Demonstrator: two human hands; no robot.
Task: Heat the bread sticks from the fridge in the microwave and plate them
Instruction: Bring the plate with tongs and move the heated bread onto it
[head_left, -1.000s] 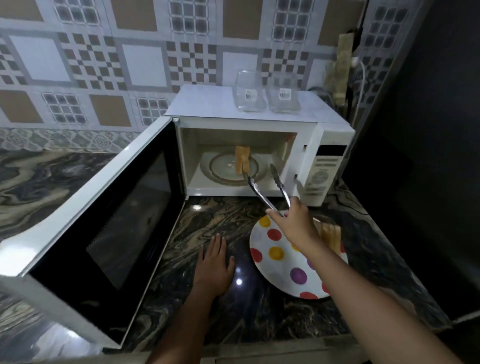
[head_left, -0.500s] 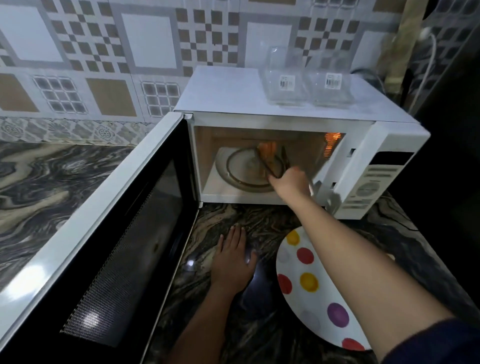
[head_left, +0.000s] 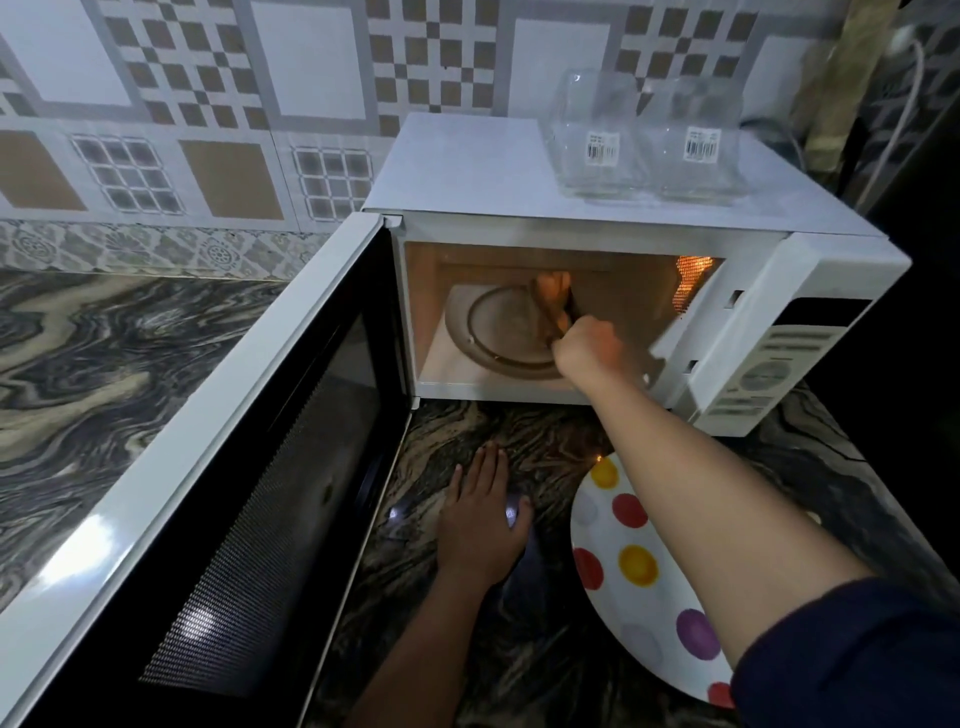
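The microwave (head_left: 519, 176) stands at the upper right of the frame with its door (head_left: 218, 493) swung wide open toward the lower left and its inside lit orange. The right hand (head_left: 589, 353) reaches into the cavity at the centre of the frame, its fingers (head_left: 566, 340) curled round the handle end of a pair of tongs (head_left: 571, 314). The tongs point at the bread sticks (head_left: 553, 288), which stand on the far side of the glass turntable (head_left: 493, 332). That spot is blurred, so whether the tongs already touch the bread cannot be told.

The left hand (head_left: 480, 525) lies flat on the dark marbled table (head_left: 104, 364) just below the microwave's opening, fingers straight and close together, holding nothing. Just right of it, partly under the right forearm, sits a white plate (head_left: 618, 597) with coloured dots. Two clear glass containers (head_left: 592, 140) with barcode stickers stand side by side on top of the microwave.
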